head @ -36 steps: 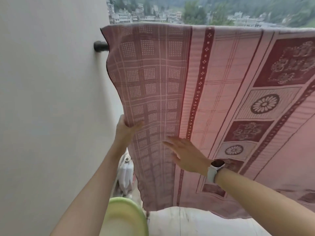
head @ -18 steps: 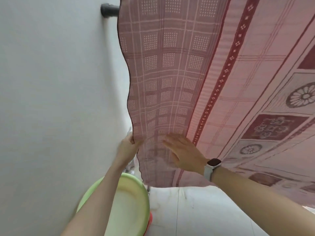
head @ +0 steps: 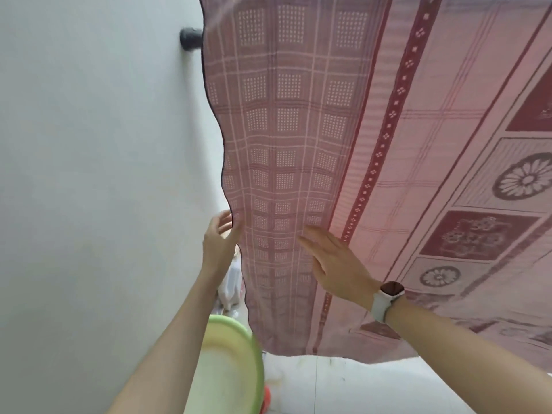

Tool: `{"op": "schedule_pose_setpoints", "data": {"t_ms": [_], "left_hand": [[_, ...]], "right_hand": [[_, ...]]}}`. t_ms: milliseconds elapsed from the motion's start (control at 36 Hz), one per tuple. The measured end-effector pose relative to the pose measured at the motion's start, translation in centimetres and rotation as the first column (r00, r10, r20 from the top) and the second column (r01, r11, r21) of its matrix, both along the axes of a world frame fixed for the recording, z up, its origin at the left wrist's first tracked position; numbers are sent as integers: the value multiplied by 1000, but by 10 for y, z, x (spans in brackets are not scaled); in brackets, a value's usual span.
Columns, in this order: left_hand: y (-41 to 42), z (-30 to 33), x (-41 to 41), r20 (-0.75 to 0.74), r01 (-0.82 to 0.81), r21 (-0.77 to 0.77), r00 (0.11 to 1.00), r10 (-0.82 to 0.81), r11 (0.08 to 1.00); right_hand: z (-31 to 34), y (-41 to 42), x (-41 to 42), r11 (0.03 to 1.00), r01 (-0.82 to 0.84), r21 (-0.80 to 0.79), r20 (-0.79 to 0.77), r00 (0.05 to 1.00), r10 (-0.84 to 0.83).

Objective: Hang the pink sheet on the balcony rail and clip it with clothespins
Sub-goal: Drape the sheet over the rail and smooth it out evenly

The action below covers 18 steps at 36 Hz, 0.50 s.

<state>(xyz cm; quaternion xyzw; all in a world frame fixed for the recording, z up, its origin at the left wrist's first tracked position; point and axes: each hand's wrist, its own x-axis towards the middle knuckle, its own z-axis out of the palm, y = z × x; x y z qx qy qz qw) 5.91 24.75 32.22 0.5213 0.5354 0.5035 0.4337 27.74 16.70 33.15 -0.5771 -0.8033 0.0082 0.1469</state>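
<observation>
The pink sheet (head: pixel 298 130), patterned with checks, dark red bands and flower medallions, hangs over the balcony rail, whose dark end (head: pixel 191 38) meets the wall at top left. My left hand (head: pixel 219 243) is at the sheet's left hem with fingers spread, touching or just off the edge, gripping nothing. My right hand (head: pixel 334 264), a white watch on its wrist, lies flat and open against the cloth's face. No clothespins are in view.
A white wall (head: pixel 89 174) fills the left side. A light green basin (head: pixel 230 369) sits on the floor below my left arm, something orange-red beside it. A white object (head: pixel 230 288) stands behind the sheet's edge. Pale floor (head: pixel 358 386) lies beneath the sheet.
My left hand pinched the sheet's left hem earlier; its fingers are now spread and the hem is let go. My view has tilted down and drawn closer. The right hand stays flat on the cloth.
</observation>
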Motion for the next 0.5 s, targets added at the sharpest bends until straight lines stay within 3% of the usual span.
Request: {"op": "schedule_pose_setpoints", "data": {"t_ms": [139,222,333,444,500], "left_hand": [[12,94,18,61,-106,242,994,94,965],[22,154,22,126,-210,335,976,177,918],[34,225,23,272,-268,366,947,173,891],[40,269,20,360,-277,395,924,130,876],[43,280,17,335,-307,429,927,166,849]], "right_hand": [[70,16,-9,962,-60,265,-39,997,73],[116,25,-13,888,-101,449,-30,991,128],[175,37,-12,753,-115,648,2,989,149],[231,44,-7,562,-91,822,56,995,79],[253,49,2,548,-31,836,48,999,-17]]}}
